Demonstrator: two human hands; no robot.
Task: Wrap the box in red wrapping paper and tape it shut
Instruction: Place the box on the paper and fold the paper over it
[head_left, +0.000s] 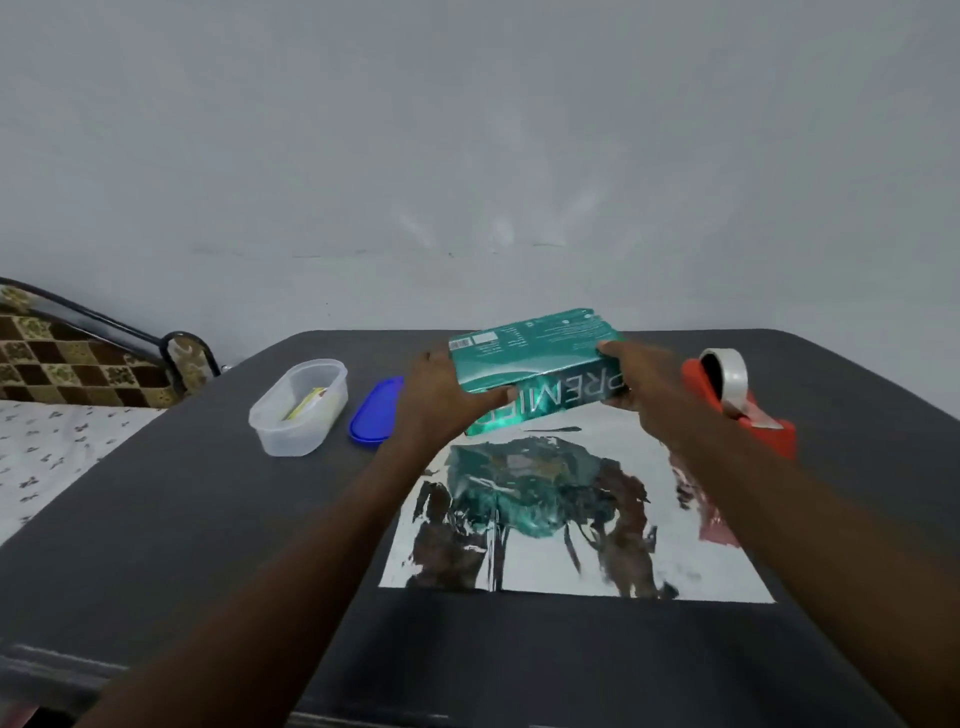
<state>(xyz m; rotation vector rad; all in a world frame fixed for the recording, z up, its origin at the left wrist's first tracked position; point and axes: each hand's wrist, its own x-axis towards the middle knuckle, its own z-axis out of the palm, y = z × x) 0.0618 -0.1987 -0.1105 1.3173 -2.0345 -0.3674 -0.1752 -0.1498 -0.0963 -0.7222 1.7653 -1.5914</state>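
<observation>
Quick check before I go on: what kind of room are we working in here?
Probably a bedroom at home, not a workshop. A bed with a patterned sheet and a checked cushion stands beside the dark table, against a plain painted wall. Both hands hold the teal box.

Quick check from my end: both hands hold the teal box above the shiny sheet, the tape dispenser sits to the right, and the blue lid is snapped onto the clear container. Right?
Not quite. The blue lid is off, lying on the table beside the open clear container, as the head view shows. The rest stands: left hand and right hand hold the teal box above the shiny sheet, tape dispenser to the right.
</observation>
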